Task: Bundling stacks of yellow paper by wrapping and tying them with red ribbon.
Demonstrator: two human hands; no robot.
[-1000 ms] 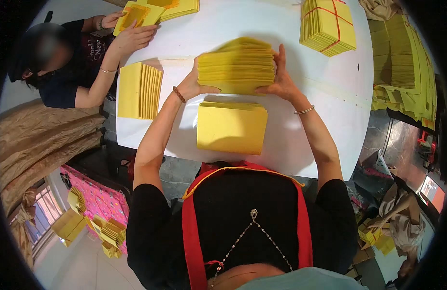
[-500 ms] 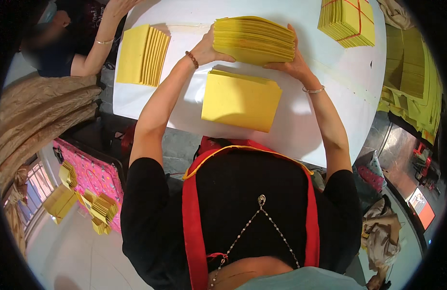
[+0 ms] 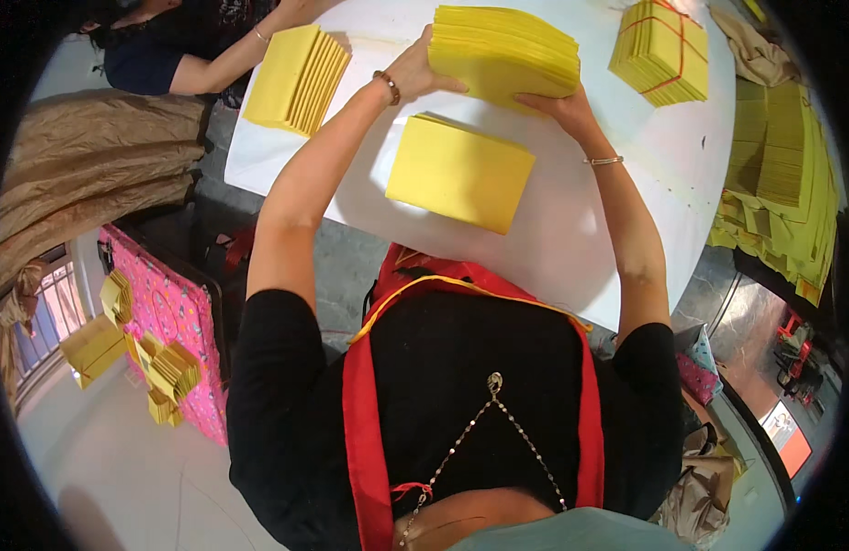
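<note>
Gripping a thick stack of yellow rectangular paper pieces (image 3: 503, 53) by both ends, apparently partway through evening the layers.
Clamped between left hand (image 3: 419, 73) and right hand (image 3: 569, 112), thumbs on the near face, over the white worktop (image 3: 576, 253); hard to tell whether lifted or resting. Probably calling next for steady, equal pressure from both ends, to keep loose layers from slipping. Lying just nearer the body, untouched: a flat yellow rectangular paper stack (image 3: 461, 172). Farther out: a yellow paper stack with stepped edges (image 3: 294, 81) at left, a yellow paper block tied with red string (image 3: 660, 55) at right. Compared with one second ago, in the held stack: sharper outlines, more near face showing, a rightward shift relative to the flat stack.
</note>
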